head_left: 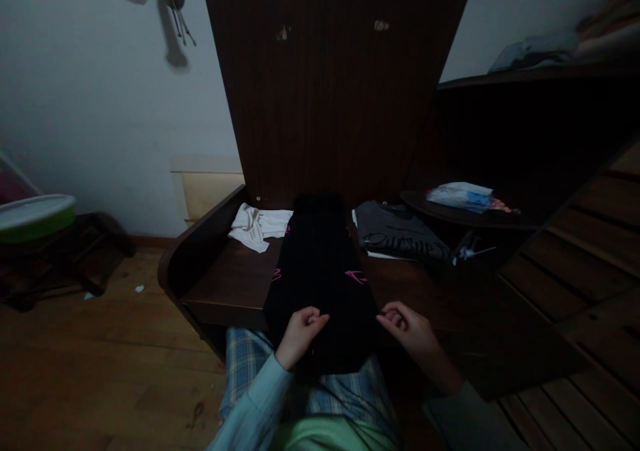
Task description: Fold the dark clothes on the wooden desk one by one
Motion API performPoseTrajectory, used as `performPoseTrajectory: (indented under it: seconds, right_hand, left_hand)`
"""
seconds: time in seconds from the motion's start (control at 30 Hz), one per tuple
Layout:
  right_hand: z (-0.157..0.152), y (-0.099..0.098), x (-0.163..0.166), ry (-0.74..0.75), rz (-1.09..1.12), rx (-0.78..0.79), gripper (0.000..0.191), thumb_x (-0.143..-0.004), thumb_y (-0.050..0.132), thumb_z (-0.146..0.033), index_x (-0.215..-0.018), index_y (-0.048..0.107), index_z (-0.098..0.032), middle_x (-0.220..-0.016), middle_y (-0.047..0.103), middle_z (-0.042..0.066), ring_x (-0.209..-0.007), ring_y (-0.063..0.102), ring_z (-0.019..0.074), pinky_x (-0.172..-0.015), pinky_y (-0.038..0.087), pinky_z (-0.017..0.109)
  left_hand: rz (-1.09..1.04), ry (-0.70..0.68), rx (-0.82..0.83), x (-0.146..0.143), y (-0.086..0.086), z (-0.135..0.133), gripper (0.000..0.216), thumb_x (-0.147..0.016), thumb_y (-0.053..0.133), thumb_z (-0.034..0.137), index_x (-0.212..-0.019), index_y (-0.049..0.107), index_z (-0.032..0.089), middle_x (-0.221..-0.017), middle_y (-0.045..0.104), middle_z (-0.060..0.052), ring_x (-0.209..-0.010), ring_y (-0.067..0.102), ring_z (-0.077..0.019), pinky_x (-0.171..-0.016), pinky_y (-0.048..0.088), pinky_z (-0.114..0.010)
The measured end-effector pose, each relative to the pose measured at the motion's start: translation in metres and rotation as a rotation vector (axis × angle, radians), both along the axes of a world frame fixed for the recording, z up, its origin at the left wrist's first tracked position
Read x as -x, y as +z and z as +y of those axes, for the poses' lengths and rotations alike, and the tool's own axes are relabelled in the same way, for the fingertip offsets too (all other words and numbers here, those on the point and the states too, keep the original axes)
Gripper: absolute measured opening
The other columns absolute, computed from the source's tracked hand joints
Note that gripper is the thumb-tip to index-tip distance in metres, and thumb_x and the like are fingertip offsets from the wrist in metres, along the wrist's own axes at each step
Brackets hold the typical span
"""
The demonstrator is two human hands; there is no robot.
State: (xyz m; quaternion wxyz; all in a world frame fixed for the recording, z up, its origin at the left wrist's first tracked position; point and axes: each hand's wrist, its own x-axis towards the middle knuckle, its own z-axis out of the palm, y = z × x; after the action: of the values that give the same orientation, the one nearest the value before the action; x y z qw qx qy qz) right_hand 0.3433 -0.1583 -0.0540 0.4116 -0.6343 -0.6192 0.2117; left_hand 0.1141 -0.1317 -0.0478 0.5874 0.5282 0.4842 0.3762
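Note:
A long black garment with pink markings (320, 264) lies lengthwise on a dark wooden surface (230, 284), its near end hanging over the edge onto my lap. My left hand (300, 334) is closed and pinches the garment's near end toward its middle. At the garment's right edge my right hand (407, 327) is closed too, pinching the cloth there. My legs in plaid trousers (250, 364) show below the cloth.
A crumpled white cloth (257, 227) lies at the back left of the surface. A folded dark grey shirt with lettering (400, 237) lies at the right. A plastic packet (463, 195) sits on a small shelf. A tall dark wooden panel (330, 84) stands behind. The floor is wooden.

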Motion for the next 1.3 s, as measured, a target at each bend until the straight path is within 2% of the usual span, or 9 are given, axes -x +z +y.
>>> performPoseTrajectory:
  seconds: [0.17,0.47,0.73,0.83,0.9,1.0,1.13,1.23,1.3]
  right_hand:
    - [0.004,-0.012,0.005,0.004,-0.036,-0.044,0.019,-0.063,0.056,-0.038,-0.072,0.055,-0.021,-0.057,0.056,0.001,-0.050,0.051,0.0134,-0.050,0.043,0.025]
    - [0.002,-0.002,0.002,0.009,0.089,-0.013,0.013,-0.060,0.054,-0.031,-0.060,0.046,-0.021,-0.045,0.044,-0.006,-0.039,0.043,0.0091,-0.039,0.034,0.020]
    - [0.005,-0.003,-0.006,0.039,0.097,0.069,0.014,-0.058,0.056,-0.030,-0.062,0.047,-0.020,-0.050,0.050,-0.004,-0.046,0.047,0.0102,-0.045,0.037,0.021]
    - [0.009,0.004,-0.009,0.134,0.056,0.131,0.015,-0.060,0.056,-0.030,-0.069,0.051,-0.019,-0.054,0.054,-0.003,-0.048,0.049,0.0105,-0.047,0.038,0.021]
    - [0.014,0.019,-0.007,0.196,0.012,0.132,0.017,-0.064,0.055,-0.032,-0.073,0.053,-0.018,-0.057,0.055,-0.002,-0.050,0.050,0.0106,-0.049,0.039,0.022]
    - [0.034,0.050,0.006,0.272,-0.075,0.064,0.018,-0.072,0.051,-0.035,-0.077,0.056,-0.018,-0.063,0.058,-0.001,-0.056,0.052,0.0102,-0.053,0.040,0.021]
    - [0.090,0.083,0.041,0.381,-0.291,0.063,0.017,-0.077,0.048,-0.029,-0.080,0.060,-0.018,-0.065,0.061,0.000,-0.060,0.055,0.0105,-0.054,0.038,0.020]
    - [0.141,0.085,0.071,0.388,-0.500,0.132,0.019,-0.077,0.050,-0.028,-0.086,0.064,-0.018,-0.074,0.065,0.002,-0.070,0.059,0.0128,-0.060,0.040,0.020]
    - [0.168,0.078,0.086,0.306,-0.620,0.225,0.023,-0.077,0.050,-0.032,-0.088,0.065,-0.019,-0.088,0.066,0.005,-0.083,0.060,0.0151,-0.066,0.041,0.021]
  left_hand:
    - [-0.092,-0.055,-0.020,-0.008,0.011,0.000,0.047,-0.052,0.065,0.055,-0.056,0.037,0.017,-0.047,0.029,0.010,-0.045,0.022,-0.0030,-0.043,0.015,-0.017]
    - [0.147,0.116,-0.122,0.002,-0.013,-0.002,0.034,-0.052,0.065,0.041,-0.052,0.041,0.016,-0.045,0.037,0.009,-0.045,0.032,-0.0050,-0.045,0.024,-0.018]
    - [0.195,0.167,-0.131,-0.001,-0.017,-0.002,0.028,-0.055,0.064,0.032,-0.051,0.042,0.016,-0.044,0.038,0.009,-0.045,0.035,-0.0056,-0.046,0.027,-0.018]
    - [0.125,0.131,-0.122,-0.002,-0.014,-0.004,0.024,-0.059,0.061,0.035,-0.064,0.047,0.016,-0.046,0.037,0.010,-0.045,0.034,-0.0055,-0.046,0.027,-0.018]
    - [0.095,0.119,-0.118,-0.003,-0.010,-0.006,0.032,-0.061,0.060,0.034,-0.086,0.051,0.015,-0.049,0.039,0.010,-0.046,0.036,-0.0060,-0.047,0.028,-0.018]
    - [0.118,0.106,-0.153,-0.005,-0.004,-0.008,0.059,-0.065,0.057,0.028,-0.119,0.038,0.015,-0.053,0.039,0.010,-0.049,0.038,-0.0068,-0.051,0.030,-0.018]
    - [0.234,0.066,-0.206,-0.006,-0.003,-0.007,0.056,-0.070,0.050,0.023,-0.124,0.040,0.014,-0.052,0.035,0.009,-0.050,0.037,-0.0076,-0.052,0.029,-0.019]
    - [0.328,0.058,-0.194,-0.006,-0.006,-0.003,0.049,-0.071,0.049,0.021,-0.118,0.048,0.009,-0.050,0.033,0.009,-0.049,0.035,-0.0081,-0.051,0.028,-0.020]
    - [0.353,0.045,-0.186,-0.006,-0.006,-0.002,0.049,-0.071,0.048,0.021,-0.118,0.049,0.007,-0.050,0.033,0.009,-0.049,0.035,-0.0082,-0.050,0.028,-0.020]
